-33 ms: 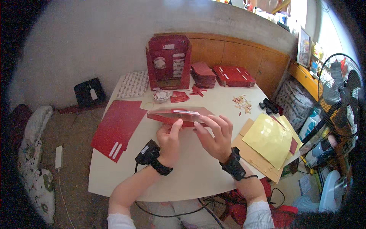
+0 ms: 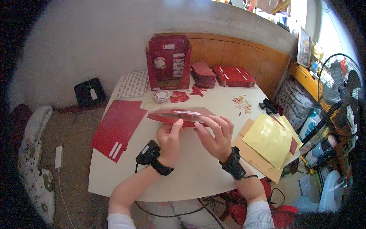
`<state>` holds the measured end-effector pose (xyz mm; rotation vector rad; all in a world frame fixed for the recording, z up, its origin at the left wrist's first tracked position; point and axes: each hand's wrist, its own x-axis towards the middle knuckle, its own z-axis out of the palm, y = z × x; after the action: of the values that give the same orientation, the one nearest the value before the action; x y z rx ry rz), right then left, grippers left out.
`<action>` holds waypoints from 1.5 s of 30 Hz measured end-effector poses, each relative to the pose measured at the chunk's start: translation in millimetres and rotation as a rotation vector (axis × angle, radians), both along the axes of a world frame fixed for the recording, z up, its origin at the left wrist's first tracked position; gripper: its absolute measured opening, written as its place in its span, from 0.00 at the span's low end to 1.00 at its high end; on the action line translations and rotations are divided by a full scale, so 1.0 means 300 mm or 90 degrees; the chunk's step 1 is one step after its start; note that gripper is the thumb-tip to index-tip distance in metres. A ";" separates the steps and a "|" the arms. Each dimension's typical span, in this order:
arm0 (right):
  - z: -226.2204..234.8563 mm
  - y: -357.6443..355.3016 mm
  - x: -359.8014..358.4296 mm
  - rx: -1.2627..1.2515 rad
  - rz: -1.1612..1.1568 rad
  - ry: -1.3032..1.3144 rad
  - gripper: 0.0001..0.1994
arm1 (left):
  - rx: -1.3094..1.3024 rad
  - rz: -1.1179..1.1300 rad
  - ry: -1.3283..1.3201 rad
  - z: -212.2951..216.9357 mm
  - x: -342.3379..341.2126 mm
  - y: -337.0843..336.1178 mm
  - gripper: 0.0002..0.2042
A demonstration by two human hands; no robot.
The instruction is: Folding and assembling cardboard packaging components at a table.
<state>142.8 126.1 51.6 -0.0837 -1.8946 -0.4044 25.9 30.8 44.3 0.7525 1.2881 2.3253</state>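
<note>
A thin, folded piece of red card (image 2: 171,117) with a white printed strip (image 2: 187,112) along its top edge is held up over the white table (image 2: 187,179). My left hand (image 2: 169,141) pinches its near edge, thumb in front and fingers behind, mostly hidden. At the card's right end, my right hand (image 2: 215,137) has its thumb and index finger on it, the other fingers loosely bent. To the left lies a flat red sheet (image 2: 120,124) with two white labels near its front corner. Each wrist wears a black strapped device with a cable.
Behind stand a red display box (image 2: 167,61), a stack of red cards (image 2: 204,75) and a pile of red packs (image 2: 234,76). Label rolls (image 2: 161,96), red strips (image 2: 179,96) and paper scraps (image 2: 242,104) lie nearer. Yellow sheets (image 2: 267,141) sit right, a fan (image 2: 343,87) beyond.
</note>
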 end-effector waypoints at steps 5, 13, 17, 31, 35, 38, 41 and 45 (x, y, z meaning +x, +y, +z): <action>-0.016 0.022 0.004 0.025 0.004 0.021 0.15 | -0.004 -0.029 -0.062 0.024 0.031 -0.021 0.06; -0.003 0.031 0.010 0.045 0.026 -0.008 0.15 | 0.035 -0.026 -0.072 0.014 0.035 -0.010 0.05; 0.005 0.029 0.016 0.049 0.033 -0.026 0.14 | 0.023 -0.018 -0.046 0.009 0.031 -0.010 0.05; 0.013 0.085 0.053 0.010 0.028 -0.014 0.13 | -0.024 0.010 -0.058 0.029 0.011 -0.021 0.08; 0.023 0.084 0.061 0.011 0.017 -0.020 0.14 | 0.005 0.042 -0.069 0.055 0.012 -0.018 0.10; 0.025 0.081 0.055 0.017 0.010 -0.005 0.14 | 0.048 0.015 -0.097 0.042 -0.005 -0.013 0.06; 0.020 0.090 0.060 0.009 0.008 -0.009 0.14 | 0.070 0.000 -0.098 0.042 -0.003 -0.010 0.06; 0.020 0.090 0.065 0.015 0.007 -0.021 0.13 | 0.057 0.001 -0.096 0.046 -0.005 -0.012 0.06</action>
<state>162.2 153.0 57.7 -0.0510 -1.9220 -0.4226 24.4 27.1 58.1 0.5902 1.1276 2.4033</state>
